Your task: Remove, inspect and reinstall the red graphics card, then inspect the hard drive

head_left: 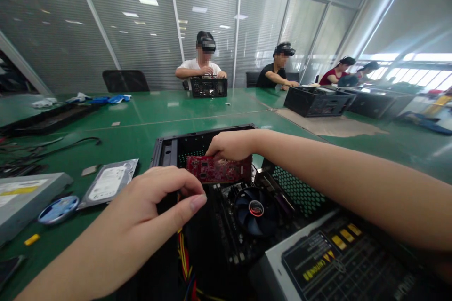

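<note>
My right hand point(233, 145) grips the top edge of a red graphics card point(221, 169), its fingers wrapped down behind it. The card stands upright inside an open black computer case point(164, 148); its lower edge is hard to make out. My left hand point(165, 193) hovers over the near left of the case, fingers curled and thumb tip against the index fingertip, with nothing visible between them. Close to the card, a black CPU fan point(256, 209) sits on the motherboard point(226, 225). A power supply point(318, 258) with a caution label lies at the near right, below my right forearm.
Left on the green table point(116, 143) lie a hard drive point(111, 181), a silver optical drive point(31, 193), a blue round dish point(58, 209) and loose cables point(52, 148). Coloured wires point(183, 249) run inside the case. Across the table, several people work at other cases point(319, 101).
</note>
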{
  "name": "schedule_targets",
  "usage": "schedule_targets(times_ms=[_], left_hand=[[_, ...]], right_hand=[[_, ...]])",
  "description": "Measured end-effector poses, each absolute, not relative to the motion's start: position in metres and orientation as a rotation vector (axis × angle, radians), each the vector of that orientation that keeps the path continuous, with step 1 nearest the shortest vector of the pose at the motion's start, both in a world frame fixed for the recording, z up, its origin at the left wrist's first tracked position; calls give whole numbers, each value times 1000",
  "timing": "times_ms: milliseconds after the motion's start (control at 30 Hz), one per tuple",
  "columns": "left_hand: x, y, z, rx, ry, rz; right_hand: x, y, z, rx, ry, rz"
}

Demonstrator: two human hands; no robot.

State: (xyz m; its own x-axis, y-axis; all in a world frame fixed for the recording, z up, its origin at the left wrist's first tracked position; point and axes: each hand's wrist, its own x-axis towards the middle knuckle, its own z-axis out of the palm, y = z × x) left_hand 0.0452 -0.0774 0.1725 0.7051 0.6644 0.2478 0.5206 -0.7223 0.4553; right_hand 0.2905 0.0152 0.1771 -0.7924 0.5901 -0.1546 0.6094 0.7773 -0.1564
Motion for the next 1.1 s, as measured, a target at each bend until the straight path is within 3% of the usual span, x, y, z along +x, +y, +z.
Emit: schedule_targets(times_ms=[200, 533, 1100], left_hand=[[42, -74, 169, 2554, 930, 544], [43, -73, 172, 2566, 941, 498], [43, -82, 170, 2450, 1052, 514]], right_hand=[[290, 15, 177, 988, 2882, -245], [279, 5, 186, 1342, 2610, 204], [270, 17, 164, 1356, 2502, 272]])
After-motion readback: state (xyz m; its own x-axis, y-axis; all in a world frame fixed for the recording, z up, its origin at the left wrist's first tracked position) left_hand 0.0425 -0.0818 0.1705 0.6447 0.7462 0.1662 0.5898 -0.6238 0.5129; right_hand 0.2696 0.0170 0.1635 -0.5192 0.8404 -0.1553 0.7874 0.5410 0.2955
